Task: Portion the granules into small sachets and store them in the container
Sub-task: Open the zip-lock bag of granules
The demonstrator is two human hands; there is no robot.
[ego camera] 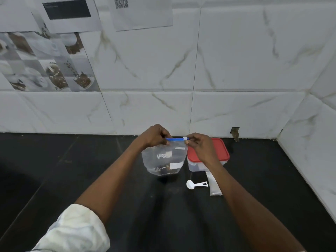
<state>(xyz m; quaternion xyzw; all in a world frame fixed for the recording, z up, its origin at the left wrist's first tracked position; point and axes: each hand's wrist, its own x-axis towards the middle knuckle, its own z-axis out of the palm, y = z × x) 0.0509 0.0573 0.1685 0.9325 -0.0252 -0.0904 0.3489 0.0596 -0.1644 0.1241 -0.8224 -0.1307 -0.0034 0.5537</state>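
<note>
On the black counter (72, 160): a clear, soft plastic bag (163, 160) stood upright near the wall, rounded at its base, with white lettering on its face.
Granules (169, 172): a low dark layer lay in the bottom of the bag.
Zip strip (175, 138): a straight blue band ran along the bag's mouth, with a small white slider (185, 138) at its right end.
Left hand (154, 136): its fingers were curled round the left end of the bag's top, grasping it.
Right hand (200, 146): its fingertips pinched the right end of the strip at the slider.
Container (193, 165): a clear, boxy plastic tub stood just beside the bag on the right, partly behind the right hand.
Lid (221, 150): red, smooth, round-cornered, seated on the tub.
Scoop (195, 184): white plastic, with a round bowl and a flat, open handle, it lay in front of the tub.
Sachets (214, 186): a narrow, glossy, see-through strip lay flat beside the scoop, partly under the right forearm.
Wall (236, 70): large, glossy, white, marble-veined tiles.
Sleeve (72, 231): pale, creased cloth, rolled up on the left arm.
</note>
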